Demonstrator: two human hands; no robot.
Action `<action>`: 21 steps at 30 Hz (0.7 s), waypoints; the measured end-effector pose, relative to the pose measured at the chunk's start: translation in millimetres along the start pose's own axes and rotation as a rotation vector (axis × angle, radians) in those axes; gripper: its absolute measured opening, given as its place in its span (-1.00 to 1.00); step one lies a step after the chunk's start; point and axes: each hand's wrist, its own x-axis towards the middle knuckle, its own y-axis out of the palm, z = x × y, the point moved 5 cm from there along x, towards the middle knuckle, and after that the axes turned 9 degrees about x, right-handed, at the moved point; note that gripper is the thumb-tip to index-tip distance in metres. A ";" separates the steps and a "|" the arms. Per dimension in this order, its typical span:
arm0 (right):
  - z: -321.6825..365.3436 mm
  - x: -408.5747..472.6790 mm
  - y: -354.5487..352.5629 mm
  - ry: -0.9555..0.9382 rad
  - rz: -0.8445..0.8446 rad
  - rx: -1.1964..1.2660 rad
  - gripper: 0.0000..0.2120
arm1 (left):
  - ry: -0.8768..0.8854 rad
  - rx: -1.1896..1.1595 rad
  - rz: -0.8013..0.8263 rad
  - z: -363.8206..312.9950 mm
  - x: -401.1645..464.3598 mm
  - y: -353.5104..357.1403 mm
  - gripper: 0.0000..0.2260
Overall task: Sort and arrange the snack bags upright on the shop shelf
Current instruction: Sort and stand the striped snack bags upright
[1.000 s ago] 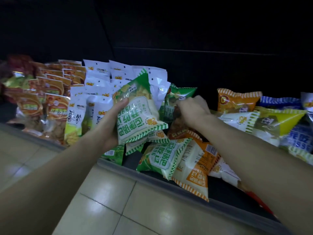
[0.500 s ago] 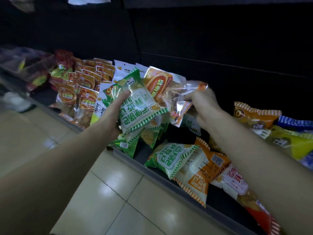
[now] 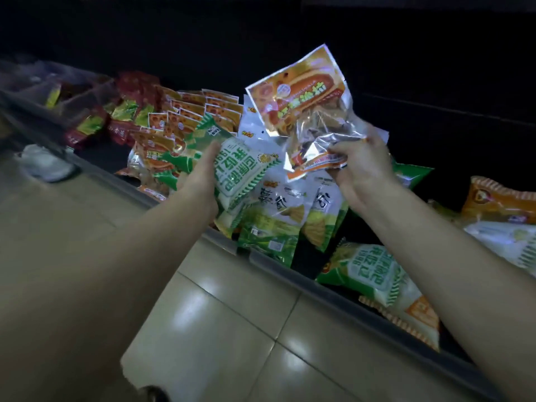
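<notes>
My left hand (image 3: 201, 175) grips a green-and-white striped snack bag (image 3: 240, 166) over the low shelf, tilted to the left. My right hand (image 3: 361, 166) pinches the lower edge of an orange bag with a clear window (image 3: 301, 111), lifted upright above the other bags. White-and-green bags (image 3: 278, 216) stand just below both hands. A row of orange bags (image 3: 185, 117) stands upright to the left. Another green-and-white bag (image 3: 374, 271) lies flat near the shelf's front edge (image 3: 333, 291).
Red and green bags (image 3: 95, 123) fill the shelf's far left. Orange (image 3: 501, 198) and white bags lie loose at the right. A pale tiled floor (image 3: 220, 329) runs along the shelf front, with a white shoe (image 3: 46, 163) on it at the left. The back wall is dark.
My right hand has pulled the orange windowed bag out of the pile and raised it upright. My left hand keeps its green-and-white bag. My view has swung to the left along the shelf.
</notes>
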 end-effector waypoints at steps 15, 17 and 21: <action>-125.5 -13.0 114.9 0.445 0.269 -0.313 -0.84 | 0.006 0.011 0.086 -29.7 117.8 -92.6 0.30; -127.5 -6.5 125.9 0.458 0.297 -0.467 -0.83 | 0.079 0.068 0.103 -41.3 125.9 -104.3 0.29; -148.2 13.9 164.4 0.325 0.335 -0.786 -0.82 | 0.167 0.139 0.121 -55.2 140.2 -123.0 0.24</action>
